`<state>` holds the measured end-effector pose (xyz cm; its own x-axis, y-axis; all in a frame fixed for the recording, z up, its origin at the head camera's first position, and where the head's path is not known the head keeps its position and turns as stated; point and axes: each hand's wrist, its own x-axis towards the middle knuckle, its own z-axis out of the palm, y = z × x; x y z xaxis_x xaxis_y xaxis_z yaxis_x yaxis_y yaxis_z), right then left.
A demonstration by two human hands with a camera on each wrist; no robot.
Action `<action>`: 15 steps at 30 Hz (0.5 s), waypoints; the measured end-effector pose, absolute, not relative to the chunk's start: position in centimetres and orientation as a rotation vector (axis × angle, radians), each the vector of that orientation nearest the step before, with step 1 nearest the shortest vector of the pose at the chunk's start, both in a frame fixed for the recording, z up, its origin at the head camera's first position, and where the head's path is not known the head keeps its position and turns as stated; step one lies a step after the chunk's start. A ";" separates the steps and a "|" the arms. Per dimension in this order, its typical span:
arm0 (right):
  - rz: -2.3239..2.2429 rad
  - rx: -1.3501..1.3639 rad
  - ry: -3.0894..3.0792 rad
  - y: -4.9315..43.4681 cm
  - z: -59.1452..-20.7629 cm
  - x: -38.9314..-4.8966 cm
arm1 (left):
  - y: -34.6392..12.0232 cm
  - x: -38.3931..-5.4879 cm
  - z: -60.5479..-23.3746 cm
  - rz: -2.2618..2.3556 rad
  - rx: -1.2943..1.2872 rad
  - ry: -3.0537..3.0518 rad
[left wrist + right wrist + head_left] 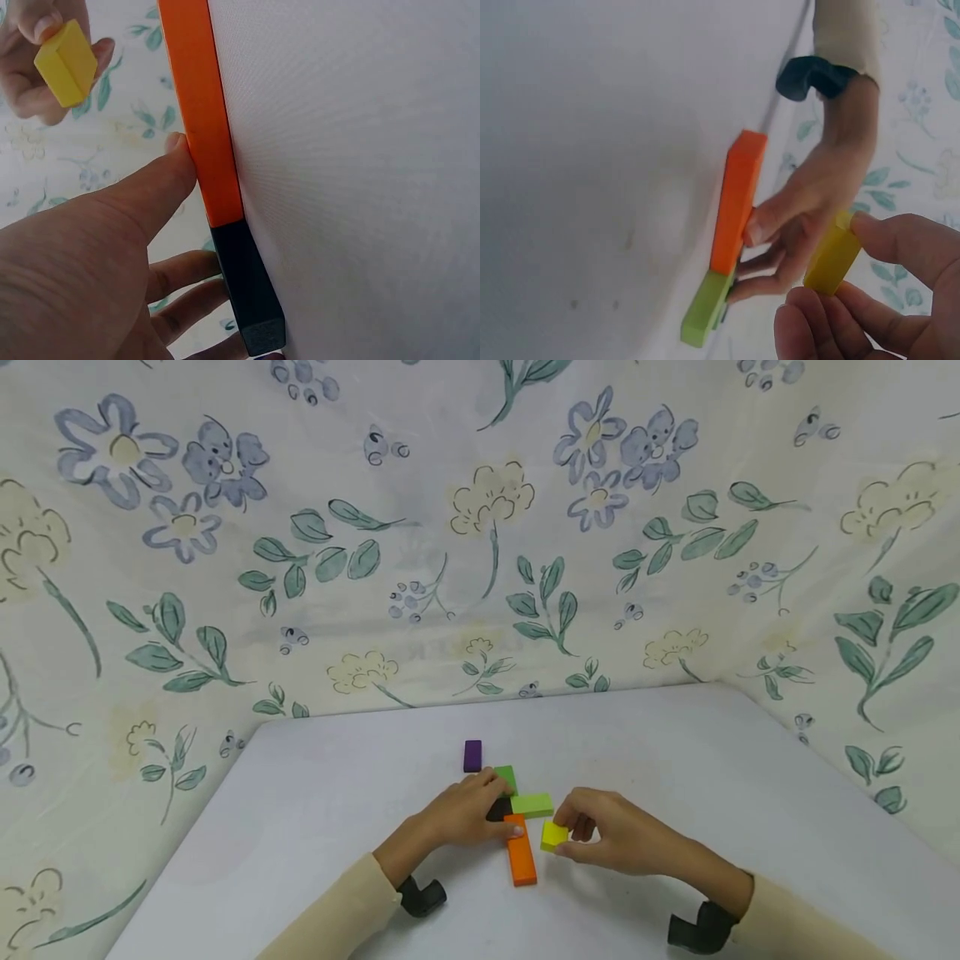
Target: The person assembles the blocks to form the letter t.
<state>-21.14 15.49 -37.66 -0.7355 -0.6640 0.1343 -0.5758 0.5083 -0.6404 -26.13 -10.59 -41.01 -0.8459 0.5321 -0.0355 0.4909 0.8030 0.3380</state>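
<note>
Floral-patterned fabric behind a smooth white counter.
Clamped in right hand at lower centre of the frame, apart from left: small yellow wooden-looking block. Touched by left hand: long orange rectangular block at the thumb, black rectangular block at the fingers. Probably best to press lightly on the left, keep yellow square in the pinch, and avoid nudging the lime-green rectangular block.
</note>
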 end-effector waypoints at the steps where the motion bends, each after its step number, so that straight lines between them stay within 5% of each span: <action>1: -1.041 -1.073 2.607 15.4 -37.7 -21.0 | -10.6 -26.1 -41.0 0.484 0.814 2.860; 15: -1.098 -1.102 2.513 15.1 -39.3 -19.4 | -10.6 -26.3 -41.2 0.483 0.804 2.862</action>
